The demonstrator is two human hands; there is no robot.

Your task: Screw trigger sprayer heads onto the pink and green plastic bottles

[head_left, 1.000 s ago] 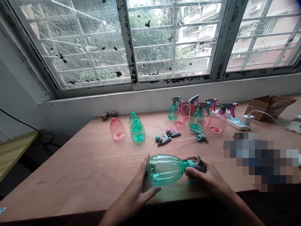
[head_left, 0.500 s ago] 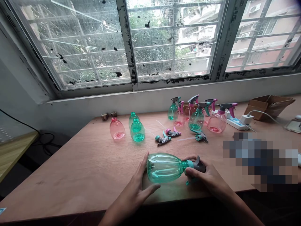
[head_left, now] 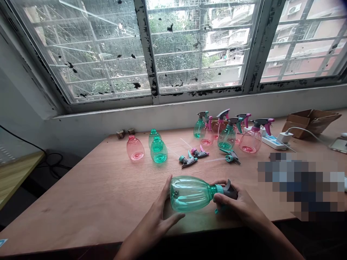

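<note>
A clear green spray bottle (head_left: pixel 189 193) lies on its side near the front edge of the wooden table (head_left: pixel 103 195), its base pointing left. My left hand (head_left: pixel 158 216) cups that base, fingers and thumb curved around it. My right hand (head_left: pixel 238 204) is closed around the grey and teal trigger head (head_left: pixel 227 190) at the bottle's neck. Further back stand a capless pink bottle (head_left: pixel 135 148) and two capless green bottles (head_left: pixel 158 150). Three loose trigger heads (head_left: pixel 193 157) with thin tubes lie mid-table.
Several finished green and pink spray bottles (head_left: pixel 230 131) stand at the back right. A white power strip (head_left: pixel 273 141) and a cardboard box (head_left: pixel 309 121) lie beyond them. A blurred patch (head_left: pixel 300 184) covers the right. A wide window runs behind the table.
Almost nothing moved. The green bottle shifted a touch upward between my hands, and both hands keep their hold.
</note>
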